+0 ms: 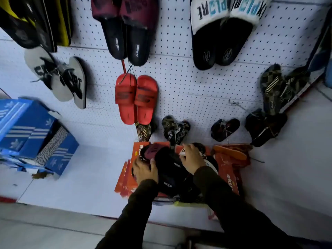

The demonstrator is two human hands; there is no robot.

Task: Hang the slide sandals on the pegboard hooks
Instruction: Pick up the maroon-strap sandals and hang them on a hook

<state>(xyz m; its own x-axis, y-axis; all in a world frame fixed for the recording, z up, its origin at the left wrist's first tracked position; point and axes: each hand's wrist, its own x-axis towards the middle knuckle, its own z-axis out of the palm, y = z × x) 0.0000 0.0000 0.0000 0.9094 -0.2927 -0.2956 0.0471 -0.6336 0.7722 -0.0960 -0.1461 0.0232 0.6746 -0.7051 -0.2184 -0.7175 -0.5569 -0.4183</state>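
A pair of black slide sandals with maroon straps (168,169) lies on a stack of red shoe boxes (228,175) at the foot of the white pegboard (188,90). My left hand (145,169) grips the pair's left edge. My right hand (191,158) rests on its far side, fingers curled over it and other dark sandals behind. On the pegboard hang a red pair (136,99), a maroon-strapped black pair (125,27), a white-strapped black pair (221,33) and several smaller dark pairs. A bare hook (233,103) sticks out at the right.
Blue shoe boxes (34,137) are stacked at the left on the white floor. An orange sandal (230,152) lies on the red boxes to the right. Grey flip-flops (61,79) and yellow-black footwear (36,20) hang at the upper left.
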